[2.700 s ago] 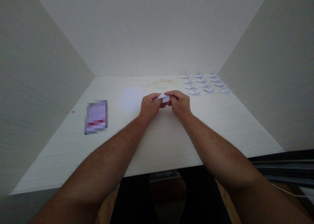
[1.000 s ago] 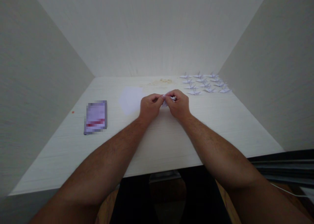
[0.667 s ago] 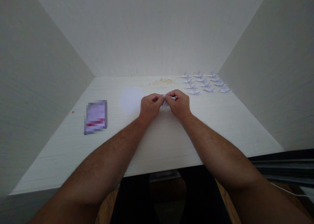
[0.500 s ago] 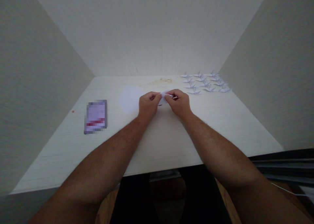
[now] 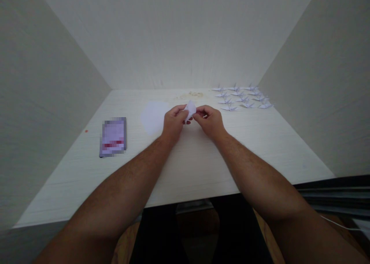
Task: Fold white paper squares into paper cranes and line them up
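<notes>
A small piece of folded white paper [image 5: 190, 108] is held up between my hands, above the middle of the table. My left hand [image 5: 174, 122] grips it with the thumb lying across its near face. Thumb and fingertips of my right hand [image 5: 211, 120] pinch its right edge. The exact folds are too small to make out. To the left of my left hand lies flat white paper [image 5: 152, 116]. Several folded paper cranes [image 5: 243, 100] stand in rows beyond my right hand.
A flat rectangular item [image 5: 113, 137], blurred out, lies on the left of the white table [image 5: 190, 171]. A small orange spot [image 5: 86, 131] is near the left edge. Pale walls rise behind and on both sides. A brownish stain [image 5: 195, 94] marks the back.
The folded paper has turned more upright, and its tip now rises above my fingers. My right fingers have shifted to its right edge. Both forearms stay about where they were.
</notes>
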`<state>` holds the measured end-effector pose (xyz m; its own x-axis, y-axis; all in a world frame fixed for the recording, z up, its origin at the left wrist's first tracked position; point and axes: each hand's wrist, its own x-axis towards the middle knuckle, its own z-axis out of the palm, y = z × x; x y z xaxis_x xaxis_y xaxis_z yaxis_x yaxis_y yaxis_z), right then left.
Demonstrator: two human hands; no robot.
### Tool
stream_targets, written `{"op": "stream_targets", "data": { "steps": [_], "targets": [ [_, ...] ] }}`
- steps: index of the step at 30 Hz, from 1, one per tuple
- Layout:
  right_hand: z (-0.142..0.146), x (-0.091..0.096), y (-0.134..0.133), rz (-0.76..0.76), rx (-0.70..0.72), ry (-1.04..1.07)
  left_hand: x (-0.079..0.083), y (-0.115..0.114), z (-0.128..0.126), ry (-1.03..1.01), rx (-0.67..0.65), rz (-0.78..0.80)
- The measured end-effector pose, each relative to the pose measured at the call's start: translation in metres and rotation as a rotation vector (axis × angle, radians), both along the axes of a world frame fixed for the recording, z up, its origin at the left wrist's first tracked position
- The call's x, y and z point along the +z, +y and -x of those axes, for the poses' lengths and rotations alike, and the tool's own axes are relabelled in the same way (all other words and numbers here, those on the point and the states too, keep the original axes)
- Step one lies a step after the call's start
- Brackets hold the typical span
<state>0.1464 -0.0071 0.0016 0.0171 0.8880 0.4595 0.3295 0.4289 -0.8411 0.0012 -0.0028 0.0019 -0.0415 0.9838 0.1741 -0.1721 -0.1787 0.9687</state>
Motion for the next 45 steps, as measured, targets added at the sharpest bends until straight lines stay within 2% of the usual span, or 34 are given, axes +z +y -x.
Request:
{"op": "stream_targets", "data": {
  "steps": [8, 17, 26, 32, 39, 45],
  "targets": [
    [-0.0004, 0.0025, -0.0005, 0.081, 0.088, 0.062, -0.0023, 0.0006, 0.0012, 0.089, 0.011, -0.037],
    [0.0017, 0.0072, -0.0032, 0.126, 0.098, 0.134, -0.0008, -0.0014, -0.0017, 0.138, 0.024, -0.047],
    [0.0022, 0.0068, -0.0031, 0.142, 0.088, 0.099, 0.0040, -0.0052, -0.0021, 0.239, 0.072, -0.089],
    [0.0029, 0.0052, -0.0027, 0.138, 0.073, 0.132, 0.0035, -0.0054, -0.0026, 0.200, 0.094, -0.066],
    [0.0006, -0.0003, -0.0005, 0.113, 0.028, 0.042, 0.0012, -0.0041, -0.0029, 0.201, 0.058, -0.054],
    [-0.0005, -0.0014, 0.0001, 0.086, 0.022, -0.042, -0.0008, -0.0051, -0.0031, 0.339, 0.083, -0.087]
  ]
}}
